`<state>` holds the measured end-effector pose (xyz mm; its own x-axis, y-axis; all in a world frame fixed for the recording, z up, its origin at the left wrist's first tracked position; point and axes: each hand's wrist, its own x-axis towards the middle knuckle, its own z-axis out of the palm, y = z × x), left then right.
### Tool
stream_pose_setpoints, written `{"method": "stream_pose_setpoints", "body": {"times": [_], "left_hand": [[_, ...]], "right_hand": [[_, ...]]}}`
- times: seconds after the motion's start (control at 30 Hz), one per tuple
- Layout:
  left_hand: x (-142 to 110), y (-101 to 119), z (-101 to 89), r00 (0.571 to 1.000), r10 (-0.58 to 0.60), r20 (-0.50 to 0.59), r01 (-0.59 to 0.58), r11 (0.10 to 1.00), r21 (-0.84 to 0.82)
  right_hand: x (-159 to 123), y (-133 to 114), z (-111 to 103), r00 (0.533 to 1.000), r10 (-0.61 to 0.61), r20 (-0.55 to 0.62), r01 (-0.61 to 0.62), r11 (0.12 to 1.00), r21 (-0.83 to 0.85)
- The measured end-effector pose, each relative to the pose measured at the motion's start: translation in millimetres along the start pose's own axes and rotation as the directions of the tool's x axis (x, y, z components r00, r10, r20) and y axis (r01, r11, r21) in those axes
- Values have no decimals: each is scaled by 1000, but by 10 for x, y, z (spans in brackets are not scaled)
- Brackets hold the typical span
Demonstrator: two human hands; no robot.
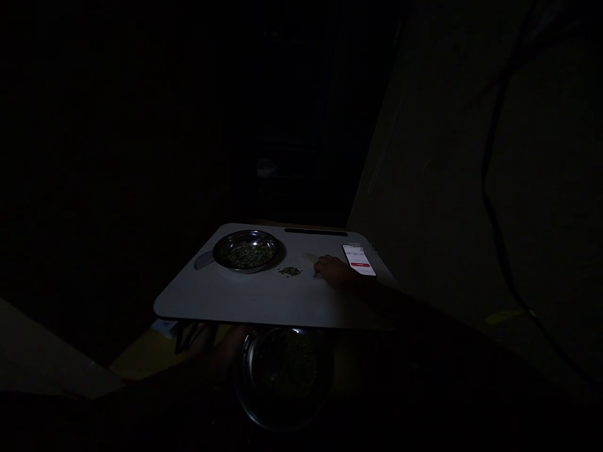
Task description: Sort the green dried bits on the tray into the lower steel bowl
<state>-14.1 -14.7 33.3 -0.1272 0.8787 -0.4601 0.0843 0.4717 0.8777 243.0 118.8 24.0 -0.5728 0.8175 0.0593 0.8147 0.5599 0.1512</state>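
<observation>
My right hand (333,270) rests on the white table (202,300), its fingers curled down. A small pale patch (309,258) shows by its fingertips; what the fingers hold, if anything, I cannot make out. Left of it lies a small loose pile of greenish bits (289,271). A shiny metal bowl (217,255) on the table holds more green bits. Below the table's near edge is a second metal bowl (252,411) with green matter inside. My left hand (234,339), dimly lit, grips that lower bowl at its upper left rim.
A phone (358,260) with a lit screen lies at the table's right side. A dark slot (315,231) runs along the far edge. A dark cable (490,201) hangs down the wall at right. The surroundings are very dark.
</observation>
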Motion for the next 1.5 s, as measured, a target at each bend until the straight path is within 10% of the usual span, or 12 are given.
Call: {"method": "stream_pose_setpoints", "body": {"times": [0.47, 0.73, 1.5], "left_hand": [[-12, -6, -6, 994, 65, 92, -63, 998, -23], [92, -102, -19, 986, 103, -128, -95, 993, 67], [227, -220, -56, 994, 46, -100, -42, 998, 45]], "right_hand": [[187, -30, 25, 997, 69, -32, -71, 995, -68], [211, -45, 61, 994, 104, -21, -105, 992, -71], [450, -185, 41, 981, 192, 5, -190, 976, -107]]}}
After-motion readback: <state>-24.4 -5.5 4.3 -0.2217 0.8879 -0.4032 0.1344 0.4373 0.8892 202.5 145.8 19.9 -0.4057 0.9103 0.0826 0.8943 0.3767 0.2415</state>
